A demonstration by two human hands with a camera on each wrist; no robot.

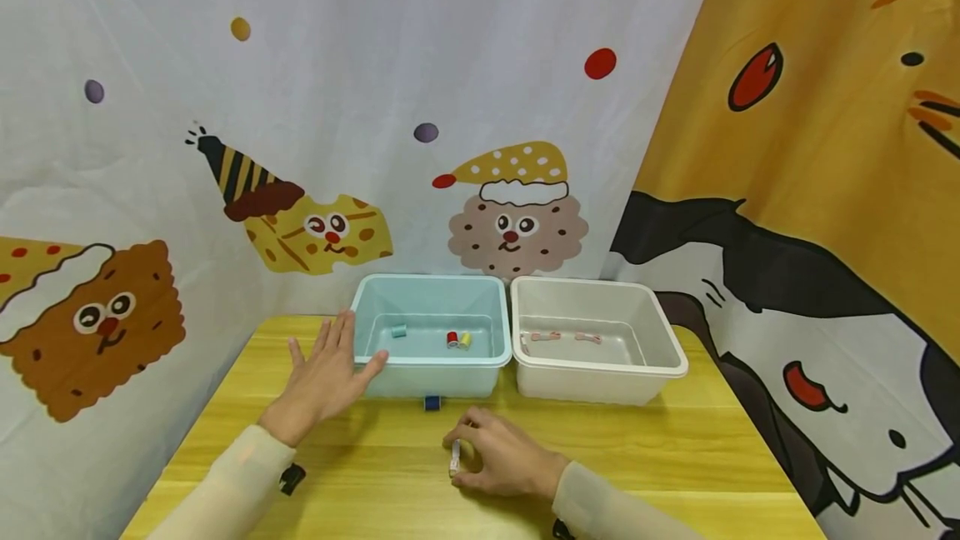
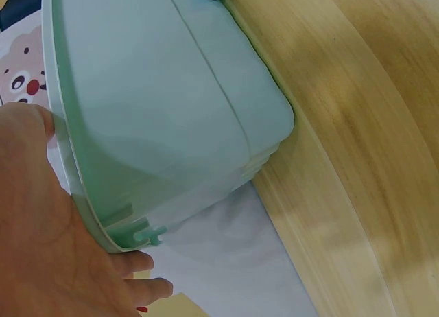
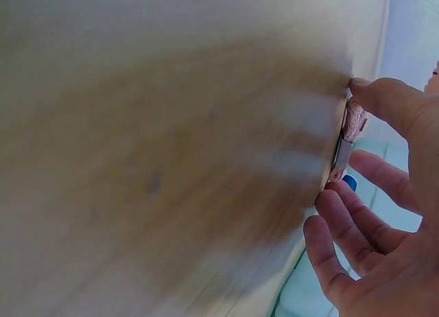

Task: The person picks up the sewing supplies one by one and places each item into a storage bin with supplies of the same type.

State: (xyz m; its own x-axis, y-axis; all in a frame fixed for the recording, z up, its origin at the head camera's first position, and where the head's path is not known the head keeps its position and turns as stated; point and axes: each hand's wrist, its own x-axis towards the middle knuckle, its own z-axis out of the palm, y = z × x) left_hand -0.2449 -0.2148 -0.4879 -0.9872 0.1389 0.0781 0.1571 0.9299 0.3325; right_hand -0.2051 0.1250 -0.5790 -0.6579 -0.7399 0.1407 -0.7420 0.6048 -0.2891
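My right hand [image 1: 506, 452] is at the table's front, its thumb and fingers curled around the two ends of a small pale-pink thread skein [image 1: 454, 458] with a paper band. In the right wrist view the skein [image 3: 354, 121] lies low at the tabletop between thumb and fingertips. My left hand [image 1: 322, 377], fingers extended, rests against the front left corner of a light-blue bin [image 1: 431, 379]. Inside that bin lie a teal spool [image 1: 399, 330], a red spool [image 1: 452, 340] and a yellow spool [image 1: 465, 341]. A dark blue thread spool [image 1: 432, 403] sits on the table before it.
A white bin [image 1: 592, 383] stands right beside the blue one, with several pinkish thread skeins [image 1: 588, 338] on its floor. Both bins are on a yellow wooden table [image 1: 675, 457]. A cartoon-printed curtain [image 1: 337, 65] hangs behind and beside the table.
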